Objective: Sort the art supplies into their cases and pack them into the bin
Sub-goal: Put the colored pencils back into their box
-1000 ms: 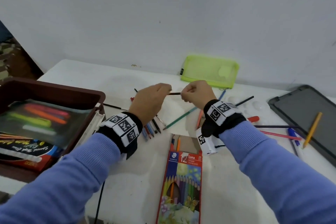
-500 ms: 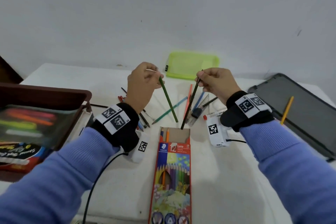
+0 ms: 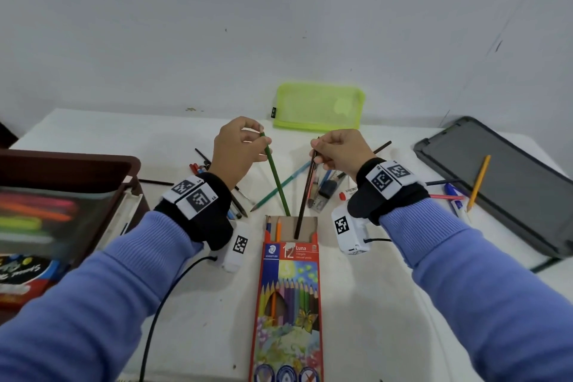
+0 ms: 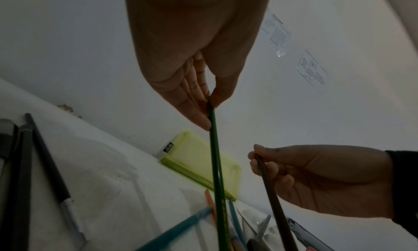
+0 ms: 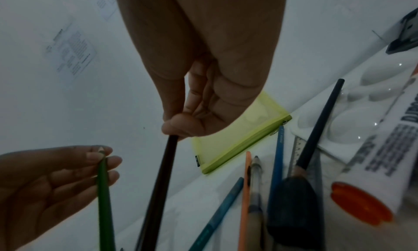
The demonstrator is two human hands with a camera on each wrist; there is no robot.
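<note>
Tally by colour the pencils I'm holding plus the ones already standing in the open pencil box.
green pencil, in the left hand: 1
dark brown pencil, in the right hand: 1
blue pencil, in the pencil box: 1
orange pencil, in the box: 1
Total: 4

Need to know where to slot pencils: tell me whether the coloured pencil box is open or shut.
Open. The pencil box has its top flap folded back, and blue and orange pencils show in the mouth.

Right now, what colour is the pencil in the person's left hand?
Dark green. The pencil pinched by the left hand shows best in the head view.
</note>
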